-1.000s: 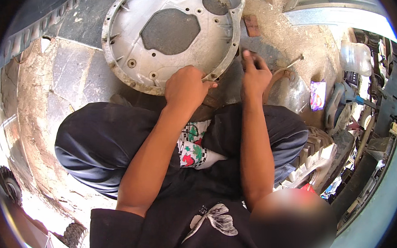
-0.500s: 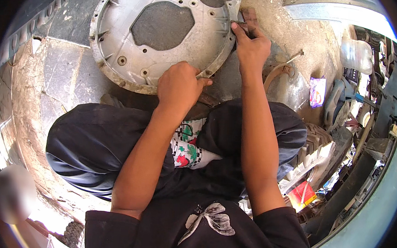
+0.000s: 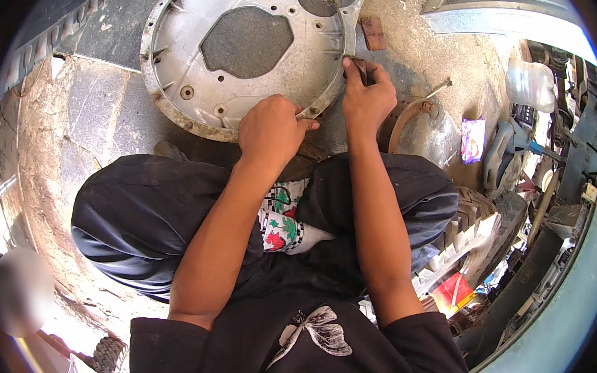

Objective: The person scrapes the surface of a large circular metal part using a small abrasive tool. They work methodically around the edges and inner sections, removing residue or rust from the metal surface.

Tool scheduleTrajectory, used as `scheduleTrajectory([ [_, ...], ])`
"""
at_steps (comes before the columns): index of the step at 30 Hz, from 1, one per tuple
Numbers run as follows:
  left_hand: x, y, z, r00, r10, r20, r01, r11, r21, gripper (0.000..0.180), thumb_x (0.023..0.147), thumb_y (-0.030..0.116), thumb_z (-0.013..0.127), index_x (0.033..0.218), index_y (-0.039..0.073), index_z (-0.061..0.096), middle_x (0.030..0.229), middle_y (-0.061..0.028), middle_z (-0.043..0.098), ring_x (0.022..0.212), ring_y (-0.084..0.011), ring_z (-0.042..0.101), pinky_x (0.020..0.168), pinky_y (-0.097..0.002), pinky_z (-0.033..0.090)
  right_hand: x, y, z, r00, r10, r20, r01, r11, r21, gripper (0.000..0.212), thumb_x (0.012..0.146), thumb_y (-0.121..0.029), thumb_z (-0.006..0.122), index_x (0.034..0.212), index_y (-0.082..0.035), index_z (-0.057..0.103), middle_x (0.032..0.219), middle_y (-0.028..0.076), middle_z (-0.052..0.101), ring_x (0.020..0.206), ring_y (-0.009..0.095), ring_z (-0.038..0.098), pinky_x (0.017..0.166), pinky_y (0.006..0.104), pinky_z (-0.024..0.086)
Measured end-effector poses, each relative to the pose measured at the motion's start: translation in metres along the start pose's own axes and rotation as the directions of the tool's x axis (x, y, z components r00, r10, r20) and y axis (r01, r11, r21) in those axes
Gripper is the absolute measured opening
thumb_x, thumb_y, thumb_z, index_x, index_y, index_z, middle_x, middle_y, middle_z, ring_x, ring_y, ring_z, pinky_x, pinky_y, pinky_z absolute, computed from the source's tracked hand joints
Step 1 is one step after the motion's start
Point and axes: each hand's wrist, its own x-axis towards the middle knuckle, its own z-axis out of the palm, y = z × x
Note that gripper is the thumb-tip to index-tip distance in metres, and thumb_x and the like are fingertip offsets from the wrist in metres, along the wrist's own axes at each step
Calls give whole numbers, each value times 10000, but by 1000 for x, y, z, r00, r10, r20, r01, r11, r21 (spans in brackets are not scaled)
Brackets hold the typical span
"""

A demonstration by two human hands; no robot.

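A large round cast-metal housing (image 3: 312, 62), like a bell housing, lies ahead of my knees with a big opening in its middle and bolt holes around the rim. My left hand (image 3: 271, 131) is closed on its near rim, the thumb pointing right along the edge. At the right side of the rim, my right hand (image 3: 370, 104) pinches a small dark flat piece (image 3: 362, 69) against the outer edge. Fingers cover most of that piece, so its exact kind cannot be made out.
A reddish-brown block (image 3: 372, 33) lies beyond my right hand. To the right are a rusty curved bracket (image 3: 404, 124), a purple packet (image 3: 472, 140) and a clear plastic bottle (image 3: 530, 85). Vehicle parts and a red-yellow box (image 3: 453, 294) crowd the right side.
My right hand has slid down the rim toward me with the dark piece, uncovering the reddish-brown block. My left hand keeps its hold on the near rim.
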Motion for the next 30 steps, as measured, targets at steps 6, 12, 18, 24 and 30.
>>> scheduleTrajectory([
  [6,1,5,-5,999,-29,34,28,1000,13,457,817,488,873,1063,104,857,995,-253,749,972,-447,737,840,-539,569,5,-8,1,998,54,19,-54,999,-10,250,838,-253,892,932,-35,814,869,168,756,828,380,723,792,456,543],
  [12,1,3,-2,999,-20,42,20,1000,2,441,820,480,873,1053,106,858,978,-255,748,964,-452,736,838,-539,568,28,-21,9,1000,1,-1,-1,999,47,256,823,-255,900,939,-41,825,875,160,758,829,385,724,790,453,546],
  [18,0,-1,0,1000,-16,11,16,1000,-24,442,826,482,870,1046,99,857,969,-262,745,961,-458,733,835,-540,569,6,-6,5,1000,-5,-1,4,999,-48,239,824,-257,895,961,-68,839,885,182,782,818,366,739,785,452,550],
  [24,3,1,-4,998,-38,51,38,999,10,438,825,479,870,1055,106,857,935,-252,745,940,-457,736,826,-541,571,-1,-4,5,996,-90,-5,91,996,15,265,812,-268,905,961,-60,836,902,202,776,820,389,733,773,460,550],
  [30,2,3,-1,999,-6,45,6,1000,14,425,828,474,869,1071,125,859,953,-250,746,944,-453,736,830,-543,569,29,-8,14,994,-99,-34,98,995,-34,233,799,-195,910,944,-38,816,888,213,769,811,403,730,757,464,548],
])
